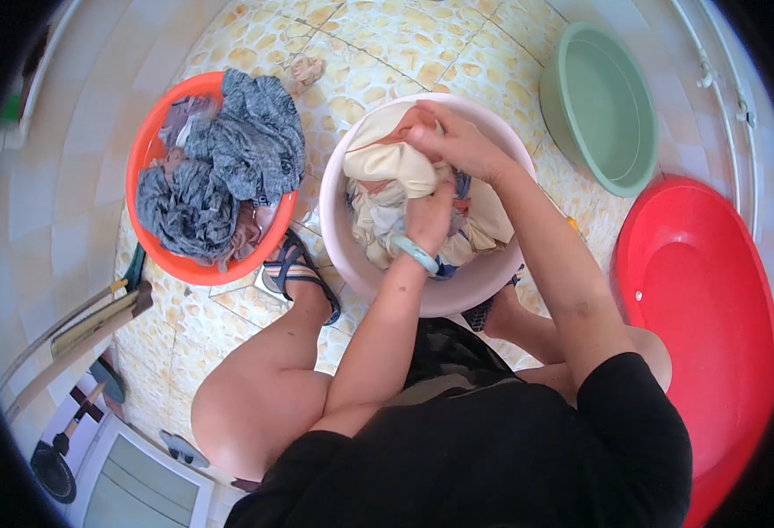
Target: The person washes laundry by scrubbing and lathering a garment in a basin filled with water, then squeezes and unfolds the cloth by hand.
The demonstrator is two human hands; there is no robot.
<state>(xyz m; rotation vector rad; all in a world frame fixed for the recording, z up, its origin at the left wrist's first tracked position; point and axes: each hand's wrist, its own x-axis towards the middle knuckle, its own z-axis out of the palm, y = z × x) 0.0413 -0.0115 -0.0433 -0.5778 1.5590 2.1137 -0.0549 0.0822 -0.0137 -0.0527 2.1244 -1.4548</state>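
A pale pink basin (338,255) stands on the floor between my feet, heaped with laundry. On top lies a cream garment (385,167) with reddish-brown edging. At the far side of the heap, my right hand (462,145) is closed on this garment, thumb and fingers pinching its edging. My left hand (429,220), with a pale green bangle (416,254) at its wrist, reaches into the heap just below. Cloth covers its fingers, so their grip is hidden. More cream, white and blue cloth lies around both hands.
An orange basin (145,231) with grey patterned clothes (250,136) stands at left. Far right are a green basin (602,114) and a large red tub (704,326). A beige cloth scrap (306,74) lies on the tiled floor. Long handles (79,334) lean by the left wall.
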